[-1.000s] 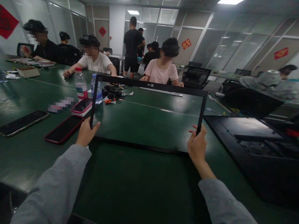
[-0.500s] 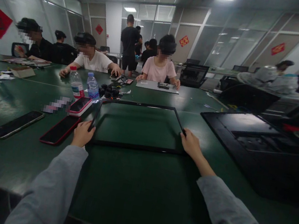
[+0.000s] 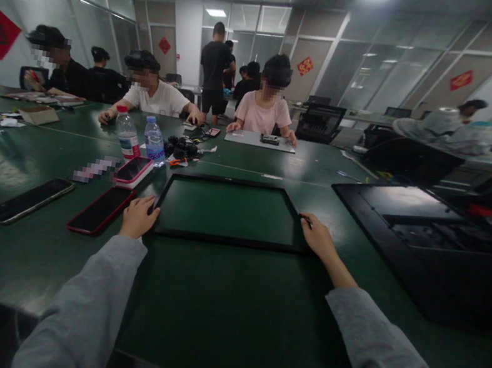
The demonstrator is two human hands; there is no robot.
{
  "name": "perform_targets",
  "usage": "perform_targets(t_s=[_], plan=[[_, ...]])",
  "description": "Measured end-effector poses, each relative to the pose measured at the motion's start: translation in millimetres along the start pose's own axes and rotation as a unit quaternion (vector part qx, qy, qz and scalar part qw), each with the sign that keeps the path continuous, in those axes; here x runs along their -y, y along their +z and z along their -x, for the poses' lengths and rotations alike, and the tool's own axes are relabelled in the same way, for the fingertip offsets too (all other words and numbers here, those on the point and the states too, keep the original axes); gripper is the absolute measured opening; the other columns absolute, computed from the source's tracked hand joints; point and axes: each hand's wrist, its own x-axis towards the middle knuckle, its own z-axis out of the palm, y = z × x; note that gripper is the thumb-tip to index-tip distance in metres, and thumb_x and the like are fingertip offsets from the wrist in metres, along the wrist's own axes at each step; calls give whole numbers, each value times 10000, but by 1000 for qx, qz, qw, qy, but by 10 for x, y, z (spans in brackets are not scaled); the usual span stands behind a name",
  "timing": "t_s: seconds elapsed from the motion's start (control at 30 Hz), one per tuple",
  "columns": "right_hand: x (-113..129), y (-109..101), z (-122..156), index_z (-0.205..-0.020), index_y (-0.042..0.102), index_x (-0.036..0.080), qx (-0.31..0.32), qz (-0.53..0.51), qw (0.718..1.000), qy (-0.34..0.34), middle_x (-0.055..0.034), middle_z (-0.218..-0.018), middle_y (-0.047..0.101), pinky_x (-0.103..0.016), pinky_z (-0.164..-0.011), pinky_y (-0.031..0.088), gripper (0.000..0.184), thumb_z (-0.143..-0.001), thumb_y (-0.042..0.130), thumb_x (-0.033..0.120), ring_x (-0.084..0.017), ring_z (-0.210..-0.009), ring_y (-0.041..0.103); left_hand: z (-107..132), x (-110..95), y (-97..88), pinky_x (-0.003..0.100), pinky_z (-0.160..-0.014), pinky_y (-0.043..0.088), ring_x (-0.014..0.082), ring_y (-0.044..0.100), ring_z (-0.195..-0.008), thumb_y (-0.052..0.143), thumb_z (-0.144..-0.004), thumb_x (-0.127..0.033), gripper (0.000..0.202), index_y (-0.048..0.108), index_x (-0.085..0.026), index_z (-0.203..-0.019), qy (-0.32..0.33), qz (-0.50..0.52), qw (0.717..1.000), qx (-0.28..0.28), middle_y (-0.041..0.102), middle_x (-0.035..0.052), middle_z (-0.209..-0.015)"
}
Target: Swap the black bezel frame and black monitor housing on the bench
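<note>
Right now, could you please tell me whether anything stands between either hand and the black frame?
Nothing visible does: the left hand and right hand are both on the black frame, at opposite sides.

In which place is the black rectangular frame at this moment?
In the head view, the black rectangular frame is near the middle, on or just above the green table, between the left hand and the right hand.

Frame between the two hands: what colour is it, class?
The frame is black, clearest in the head view.
</note>
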Motion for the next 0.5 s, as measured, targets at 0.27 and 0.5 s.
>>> perform_targets(t_s=[0.27,0.5], plan=[[-87,6,78,-1144,666,149,-32,6,999,-22,-159,-1161,696,-486,-996,488,385,-868,520,375,-288,-1092,642,21,-6,-1,599,-1057,391,360,438,-1342,508,-913,-366,415,654,-265,-1288,11,21,999,-23,574,85,-1445],[-131,-1,168,-1063,680,134,-17,89,995,-39,-201,-1207,660,-523,-1051,438,366,-822,552,378,-333,-1191,586,27,-45,-34,622,-1063,373,330,433,-1354,475,-930,-308,386,646,-247,-1271,17,19,1000,-11,559,86,-1461]])
